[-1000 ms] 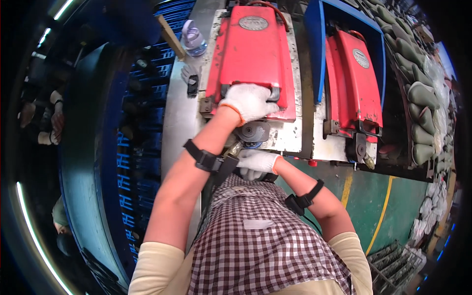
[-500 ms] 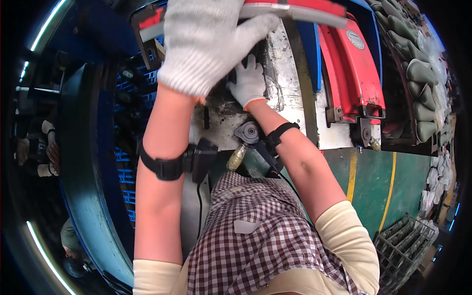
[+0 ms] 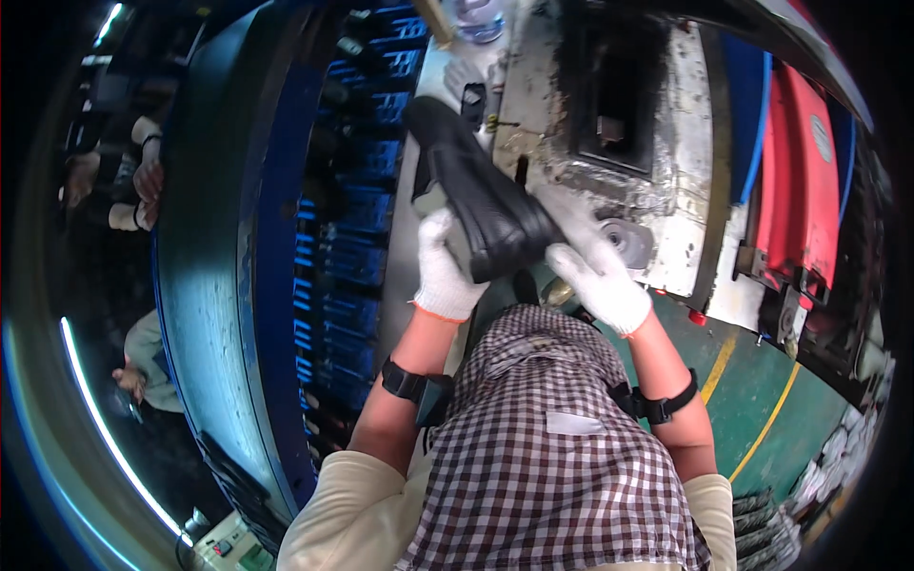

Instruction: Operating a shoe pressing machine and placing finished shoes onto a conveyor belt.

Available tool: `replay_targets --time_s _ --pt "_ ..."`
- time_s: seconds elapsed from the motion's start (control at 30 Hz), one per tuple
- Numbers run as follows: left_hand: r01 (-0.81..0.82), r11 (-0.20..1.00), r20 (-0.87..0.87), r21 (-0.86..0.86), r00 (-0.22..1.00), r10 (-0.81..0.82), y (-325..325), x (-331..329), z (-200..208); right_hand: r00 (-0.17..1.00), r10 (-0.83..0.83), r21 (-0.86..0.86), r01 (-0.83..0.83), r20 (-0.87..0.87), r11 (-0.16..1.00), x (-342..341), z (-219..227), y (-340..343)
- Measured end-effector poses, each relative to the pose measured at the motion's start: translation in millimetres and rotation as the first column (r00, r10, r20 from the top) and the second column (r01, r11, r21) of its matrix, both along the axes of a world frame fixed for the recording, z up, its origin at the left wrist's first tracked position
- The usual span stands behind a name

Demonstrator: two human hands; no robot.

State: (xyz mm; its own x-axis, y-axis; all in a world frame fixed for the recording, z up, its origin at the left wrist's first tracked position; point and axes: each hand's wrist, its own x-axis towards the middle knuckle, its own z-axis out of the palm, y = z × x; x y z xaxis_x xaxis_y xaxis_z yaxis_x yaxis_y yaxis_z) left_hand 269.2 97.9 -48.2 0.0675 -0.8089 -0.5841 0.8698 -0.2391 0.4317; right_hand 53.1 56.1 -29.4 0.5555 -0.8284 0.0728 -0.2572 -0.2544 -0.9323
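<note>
A black leather shoe [image 3: 481, 195] is held up in front of me, tilted with one end toward the upper left and the other toward my body. My left hand [image 3: 447, 271], in a white knit glove, grips it along its left side near the sole. The gloved right hand [image 3: 602, 281] is at the shoe's near right end, its thumb and fingers pressed around that edge and slightly blurred. Beyond the right hand lies an opened machine bed [image 3: 666, 190] with a dark rectangular well [image 3: 617, 95].
A dark raised lid [image 3: 762, 29] hangs at the upper right. Farther right is a second, red machine cover [image 3: 800, 171]. To the left stand blue racks [image 3: 357, 247] and a long blue-green conveyor side [image 3: 214, 219]. A spare glove [image 3: 464, 76] lies on the far table. Another person's hands [image 3: 143, 181] show at far left.
My left hand has come down from the red-edged lid, and my right hand has drawn back from the machine. Both now hold the black shoe, and the dark well is exposed. My view has shifted.
</note>
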Motion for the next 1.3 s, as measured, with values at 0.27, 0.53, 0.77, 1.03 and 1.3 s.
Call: replay_targets --time_s 0.27,0.53,0.77,1.03,1.3 --pt "-0.452 0.855 0.627 0.253 0.75 0.211 84 194 -159 0.719 -0.57 -0.509 0.344 -0.397 0.789 -53 -63 -3" --pt "-0.463 0.872 0.974 0.161 0.218 -0.064 70 347 -213 0.725 -0.57 -0.43 0.405 -0.387 0.807 -51 -65 -4" --pt "-0.485 0.795 0.919 0.365 0.053 -0.39 78 334 -208 0.7 -0.558 -0.412 0.393 -0.446 0.822 -55 -69 0" --pt "-0.324 0.77 0.725 0.55 -0.271 -0.633 184 154 -223 0.696 -0.594 -0.445 0.417 -0.404 0.792 -52 -69 -1" --pt "-0.294 0.643 0.545 0.707 -0.352 -0.761 179 136 -227 0.663 -0.631 -0.499 0.418 -0.403 0.759 -53 -64 1"
